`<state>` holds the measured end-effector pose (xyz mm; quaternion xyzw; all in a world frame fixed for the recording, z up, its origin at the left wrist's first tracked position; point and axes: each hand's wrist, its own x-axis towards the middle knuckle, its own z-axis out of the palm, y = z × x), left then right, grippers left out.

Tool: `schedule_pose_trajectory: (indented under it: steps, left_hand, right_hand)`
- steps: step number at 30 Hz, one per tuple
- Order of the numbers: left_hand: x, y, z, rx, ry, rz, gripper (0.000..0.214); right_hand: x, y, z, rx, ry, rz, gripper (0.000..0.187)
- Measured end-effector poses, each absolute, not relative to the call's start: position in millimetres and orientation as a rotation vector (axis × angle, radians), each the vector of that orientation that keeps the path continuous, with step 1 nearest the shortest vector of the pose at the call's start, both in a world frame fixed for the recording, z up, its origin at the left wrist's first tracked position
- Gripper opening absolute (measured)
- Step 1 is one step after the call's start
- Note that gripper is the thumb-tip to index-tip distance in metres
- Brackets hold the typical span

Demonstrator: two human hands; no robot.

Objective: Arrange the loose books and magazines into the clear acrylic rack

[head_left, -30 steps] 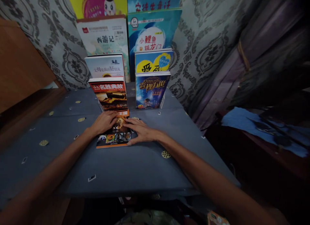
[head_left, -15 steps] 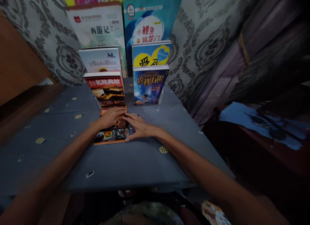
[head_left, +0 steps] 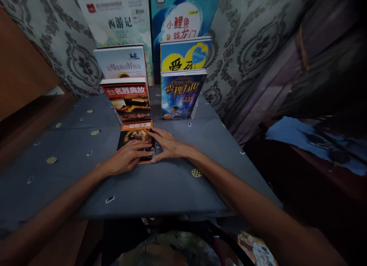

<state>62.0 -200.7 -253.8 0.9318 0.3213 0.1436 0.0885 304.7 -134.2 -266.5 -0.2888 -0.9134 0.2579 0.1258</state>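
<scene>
A book with an orange title band and a lion's face on its dark cover point(head_left: 134, 135) lies flat on the cloth-covered table. My left hand point(head_left: 127, 156) rests across its lower part, fingers stretched out to the right and hiding much of the bottom edge. On the book's right edge sits my right hand point(head_left: 169, 144), thumb and fingers spread apart. Right behind the lion book, a red-topped book point(head_left: 129, 99) stands upright. To the right of that, a blue book point(head_left: 182, 96) with a gold title also stands upright.
Behind stand a pale book point(head_left: 122, 63), a blue-and-yellow book point(head_left: 185, 55), a large pale book point(head_left: 120, 13) and a teal book point(head_left: 197, 10), against patterned wallpaper point(head_left: 252, 55). A blue cloth point(head_left: 283, 130) lies at right. A colourful printed item point(head_left: 255, 248) is below the grey table point(head_left: 177, 193).
My left hand has slid from the upper part of the lion book toward its near edge, uncovering the title. My right hand stays at the right edge. The view has tilted slightly down.
</scene>
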Motion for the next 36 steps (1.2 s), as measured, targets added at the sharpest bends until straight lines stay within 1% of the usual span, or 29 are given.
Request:
schedule_pose_trajectory:
  steps: [6,9,12,15,19,21,28,31,36]
  left_hand:
    - [53,-213,-254,2.719,0.965,0.419,0.045]
    - [43,-206,-259,2.7,1.077,0.492,0.041]
    - [34,-200,-263,2.664,1.222,0.586,0.04]
    - [30,-198,-264,2.628,1.294,0.621,0.041]
    - [31,-199,-265,2.623,1.317,0.627,0.043]
    - [31,-198,-267,2.615,1.368,0.623,0.044]
    - [25,-187,-276,2.505,1.671,0.558,0.054]
    - [26,-182,-277,2.481,1.757,0.501,0.056]
    - [28,-170,-275,2.496,1.812,0.443,0.052]
  right_hand:
    - [304,-133,-268,-0.852,-2.708,0.743,0.112]
    - [305,-133,-267,-0.825,-2.731,0.744,0.11]
    - [308,-137,-265,-0.784,-2.768,0.754,0.103]
    - [311,-149,-264,-0.716,-2.794,0.731,0.085]
    - [308,-172,-263,-0.649,-2.803,0.638,0.053]
    - [305,-181,-260,-0.628,-2.809,0.612,0.047]
    - [294,-185,-252,-0.632,-2.737,0.653,0.041]
    - [280,-181,-249,-0.732,-2.727,0.6,0.044]
    - [246,-164,-246,-0.945,-2.682,0.477,0.049]
